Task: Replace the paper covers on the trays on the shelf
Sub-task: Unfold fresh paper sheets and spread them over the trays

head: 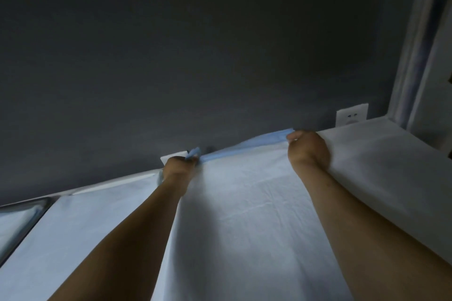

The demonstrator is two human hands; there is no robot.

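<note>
My left grip (179, 165) and right grip (307, 149) hold the blue far edge of the white paper cover (244, 215). I think I'm spreading it. Next, I should tuck it flat.

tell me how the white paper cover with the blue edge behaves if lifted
Probably floppy: the paper cover shows creases and bends between the left hand and right hand gripping its blue edge. Likely light, since it bunches at the left hand. May tear if tugged.
</note>
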